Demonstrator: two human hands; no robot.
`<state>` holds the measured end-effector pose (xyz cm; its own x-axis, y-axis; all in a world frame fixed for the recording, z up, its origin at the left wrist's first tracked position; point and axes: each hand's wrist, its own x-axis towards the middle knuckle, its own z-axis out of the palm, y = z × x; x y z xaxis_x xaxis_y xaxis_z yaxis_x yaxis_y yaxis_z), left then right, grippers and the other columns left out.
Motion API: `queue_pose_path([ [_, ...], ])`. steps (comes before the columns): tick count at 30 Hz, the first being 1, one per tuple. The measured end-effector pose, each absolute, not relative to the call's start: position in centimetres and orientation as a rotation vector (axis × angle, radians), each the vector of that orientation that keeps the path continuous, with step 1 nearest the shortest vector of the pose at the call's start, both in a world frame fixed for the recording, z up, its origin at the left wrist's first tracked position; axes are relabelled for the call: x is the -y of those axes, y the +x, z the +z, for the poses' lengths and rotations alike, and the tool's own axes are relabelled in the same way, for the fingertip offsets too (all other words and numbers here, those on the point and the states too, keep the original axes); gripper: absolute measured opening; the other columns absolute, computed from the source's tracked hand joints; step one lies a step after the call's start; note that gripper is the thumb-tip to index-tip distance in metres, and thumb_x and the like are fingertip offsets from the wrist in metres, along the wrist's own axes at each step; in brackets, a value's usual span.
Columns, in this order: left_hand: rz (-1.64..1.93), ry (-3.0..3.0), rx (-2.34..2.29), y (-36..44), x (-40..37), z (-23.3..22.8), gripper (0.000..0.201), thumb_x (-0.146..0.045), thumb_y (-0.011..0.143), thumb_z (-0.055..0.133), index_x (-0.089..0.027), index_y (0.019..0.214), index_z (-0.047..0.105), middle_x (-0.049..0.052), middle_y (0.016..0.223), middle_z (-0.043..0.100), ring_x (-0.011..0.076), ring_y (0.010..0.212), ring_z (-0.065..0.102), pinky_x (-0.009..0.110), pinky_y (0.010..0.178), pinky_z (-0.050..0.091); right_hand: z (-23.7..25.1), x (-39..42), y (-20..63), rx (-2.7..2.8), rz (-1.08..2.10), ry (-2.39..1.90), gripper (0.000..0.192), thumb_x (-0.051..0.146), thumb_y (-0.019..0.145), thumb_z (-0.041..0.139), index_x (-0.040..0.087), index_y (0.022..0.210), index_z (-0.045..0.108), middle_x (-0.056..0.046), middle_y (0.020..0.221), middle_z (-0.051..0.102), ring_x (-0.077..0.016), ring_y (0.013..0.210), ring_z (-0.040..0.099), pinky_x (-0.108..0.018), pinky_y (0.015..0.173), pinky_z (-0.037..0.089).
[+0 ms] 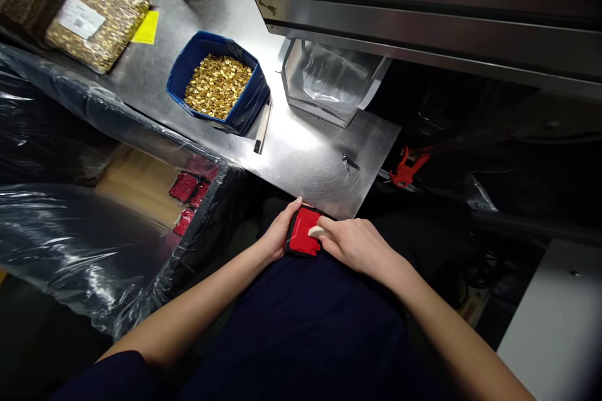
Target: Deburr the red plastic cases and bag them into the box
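A red panel with a black rim (303, 232) rests at my lap, close to the front edge of the metal table. My left hand (277, 232) grips its left side, thumb along the upper edge. Over the panel's right part is my right hand (352, 241), its fingers closed on a small off-white piece (316, 232) whose exact kind I cannot make out. The tip of that piece lies against or just above the red face. My right fingers hide the panel's right edge.
On the metal table (310, 156) stand a blue bin (256, 91) of small brass parts, a utility knife (262, 128) and a grey bin (324, 113) with clear bags. A plastic-lined box (141, 188) at left holds several red panels (184, 187). A metal beam (423, 31) crosses the upper right.
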<state>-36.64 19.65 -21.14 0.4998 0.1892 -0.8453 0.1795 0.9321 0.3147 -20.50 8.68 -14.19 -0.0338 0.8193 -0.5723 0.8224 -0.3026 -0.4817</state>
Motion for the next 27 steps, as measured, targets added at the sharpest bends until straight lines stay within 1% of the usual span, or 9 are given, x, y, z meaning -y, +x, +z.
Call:
queue_pose_path([
  [3,0.005,0.378,-1.053,-36.5,-19.6,-20.9,0.037,-0.052,0.093,0.065,-0.016,0.095,0.071,0.005,0.079,0.075,0.0166,0.064,0.069,0.026,0.062,0.059,-14.4,-8.7,-20.4,-1.833,-1.281,2.194,0.019,0.036,0.105,0.045,0.027,0.111,0.061,-0.002,0.095,0.080,-0.0226,0.080,0.075,-0.029,0.063,0.028],
  [7,0.005,0.376,-1.060,-36.5,-19.6,-20.8,0.037,-0.052,0.094,0.064,-0.016,0.095,0.072,0.007,0.082,0.076,0.0176,0.067,0.071,0.027,0.064,0.060,-14.4,-8.7,-20.4,-1.863,-1.346,2.145,0.021,0.037,0.105,0.046,0.029,0.114,0.062,-0.001,0.096,0.080,-0.0227,0.082,0.075,-0.029,0.063,0.029],
  [10,-0.004,0.363,-1.062,-36.6,-19.6,-21.0,0.037,-0.052,0.094,0.064,-0.016,0.096,0.072,0.006,0.079,0.076,0.0175,0.065,0.070,0.027,0.063,0.060,-14.5,-8.7,-20.4,-1.828,-1.314,2.190,0.022,0.037,0.106,0.044,0.028,0.114,0.062,-0.002,0.096,0.080,-0.0232,0.082,0.076,-0.029,0.063,0.028],
  [15,-0.023,0.342,-1.057,-36.8,-19.7,-21.3,0.040,-0.054,0.093,0.064,-0.015,0.097,0.073,0.008,0.085,0.078,0.0196,0.071,0.072,0.029,0.066,0.061,-14.7,-8.6,-20.4,-1.901,-1.376,2.121,0.019,0.035,0.104,0.048,0.029,0.114,0.063,0.000,0.098,0.080,-0.0213,0.083,0.075,-0.029,0.063,0.030],
  [18,-0.033,0.327,-1.051,-36.8,-19.8,-21.2,0.040,-0.054,0.094,0.063,-0.016,0.096,0.073,0.007,0.082,0.077,0.0195,0.069,0.072,0.029,0.066,0.061,-14.8,-8.5,-20.3,-1.898,-1.364,2.152,0.023,0.039,0.107,0.044,0.030,0.116,0.063,0.000,0.100,0.079,-0.0205,0.085,0.075,-0.028,0.064,0.031],
  [21,-0.029,0.323,-1.043,-36.8,-19.9,-21.3,0.039,-0.054,0.093,0.065,-0.016,0.095,0.073,0.006,0.081,0.077,0.0176,0.065,0.070,0.027,0.062,0.059,-15.0,-8.1,-20.1,-1.867,-1.321,2.191,0.022,0.035,0.106,0.045,0.030,0.118,0.062,0.000,0.097,0.079,-0.0195,0.082,0.074,-0.028,0.063,0.031],
  [23,-0.026,0.330,-1.044,-36.9,-19.9,-21.5,0.040,-0.054,0.092,0.066,-0.015,0.095,0.074,0.007,0.084,0.077,0.0177,0.066,0.071,0.026,0.062,0.059,-15.0,-7.8,-20.0,-1.897,-1.340,2.149,0.020,0.032,0.105,0.047,0.031,0.117,0.062,0.001,0.095,0.079,-0.0193,0.081,0.074,-0.028,0.063,0.031],
  [27,-0.025,0.332,-1.058,-37.0,-19.8,-21.8,0.041,-0.055,0.091,0.068,-0.015,0.095,0.074,0.009,0.086,0.078,0.0197,0.070,0.072,0.028,0.064,0.060,-14.8,-7.9,-20.1,-1.963,-1.336,2.115,0.021,0.037,0.106,0.046,0.031,0.117,0.063,0.001,0.101,0.079,-0.0201,0.087,0.075,-0.028,0.063,0.033],
])
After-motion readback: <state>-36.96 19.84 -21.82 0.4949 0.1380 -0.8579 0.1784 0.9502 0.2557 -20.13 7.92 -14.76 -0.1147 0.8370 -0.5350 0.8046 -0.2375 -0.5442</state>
